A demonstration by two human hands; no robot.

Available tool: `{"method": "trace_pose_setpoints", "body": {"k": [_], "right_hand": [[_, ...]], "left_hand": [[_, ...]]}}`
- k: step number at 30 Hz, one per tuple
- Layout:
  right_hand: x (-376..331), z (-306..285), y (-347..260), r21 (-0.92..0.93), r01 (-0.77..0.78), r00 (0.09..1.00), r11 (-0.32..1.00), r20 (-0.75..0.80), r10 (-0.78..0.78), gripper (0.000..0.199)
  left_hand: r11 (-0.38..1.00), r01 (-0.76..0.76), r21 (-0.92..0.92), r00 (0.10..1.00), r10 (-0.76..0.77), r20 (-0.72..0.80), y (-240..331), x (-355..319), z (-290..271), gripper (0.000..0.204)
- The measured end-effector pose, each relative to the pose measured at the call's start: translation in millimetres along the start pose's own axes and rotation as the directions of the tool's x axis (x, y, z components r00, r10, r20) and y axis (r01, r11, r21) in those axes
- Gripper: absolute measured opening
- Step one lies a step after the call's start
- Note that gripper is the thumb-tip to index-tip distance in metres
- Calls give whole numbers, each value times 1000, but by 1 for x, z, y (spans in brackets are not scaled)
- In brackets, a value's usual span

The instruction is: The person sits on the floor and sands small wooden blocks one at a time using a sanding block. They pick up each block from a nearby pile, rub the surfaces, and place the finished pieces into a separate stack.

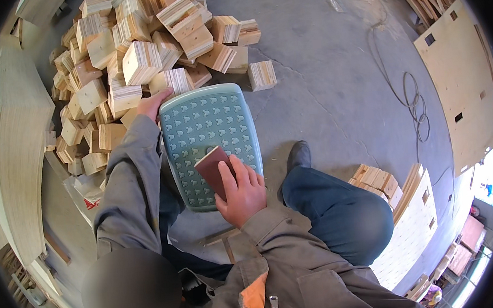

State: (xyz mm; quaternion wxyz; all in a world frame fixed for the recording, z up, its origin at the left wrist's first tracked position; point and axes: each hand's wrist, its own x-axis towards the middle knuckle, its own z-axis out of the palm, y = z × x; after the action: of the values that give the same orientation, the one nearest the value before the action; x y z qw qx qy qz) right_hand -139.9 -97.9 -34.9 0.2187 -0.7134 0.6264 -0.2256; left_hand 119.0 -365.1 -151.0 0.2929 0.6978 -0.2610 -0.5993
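A blue-green plastic stool (203,114) with a raised pattern on its top stands in front of me, between my knees. At its far left corner, my left hand (153,105) is closed on the rim, close to the wooden blocks; some of its fingers are hidden. Over the near part of the stool top, my right hand (242,192) grips a flat, dark-red rectangular piece (215,169) with a pale edge. Thumb and fingers press on its face and side. Whether the piece touches the stool top, I cannot tell.
A big heap of layered wooden blocks (141,62) lies beyond the stool and to its left. Tall pale boards (18,154) stand at far left. On the right are a cable (413,103), panels with cut-outs (461,85) and a stack of wood pieces (376,179).
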Motion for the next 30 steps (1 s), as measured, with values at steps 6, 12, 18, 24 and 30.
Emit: {"method": "trace_pose_setpoints", "body": {"k": [6, 12, 18, 24, 30], "right_hand": [[3, -1, -1, -11, 12, 1000, 1000, -25, -12, 86], [3, -1, -2, -26, 11, 1000, 1000, -25, -12, 87], [2, 2, -1, -40, 12, 1000, 999, -10, -12, 88], [1, 3, -1, -48, 17, 1000, 999, -12, -17, 87], [1, 4, -1, -47, 36, 999, 998, -17, -37, 86]], "left_hand": [[977, -150, 154, 983, 164, -79, 12, -7, 5, 41], [965, -186, 186, 952, 224, -207, 8, -16, -2, 55], [921, -256, 293, 889, 344, -303, 9, -26, 2, 62], [974, -225, 20, 955, 225, -192, 12, -22, -5, 50], [908, -76, -413, 986, 129, 103, 19, -9, 8, 47]]}}
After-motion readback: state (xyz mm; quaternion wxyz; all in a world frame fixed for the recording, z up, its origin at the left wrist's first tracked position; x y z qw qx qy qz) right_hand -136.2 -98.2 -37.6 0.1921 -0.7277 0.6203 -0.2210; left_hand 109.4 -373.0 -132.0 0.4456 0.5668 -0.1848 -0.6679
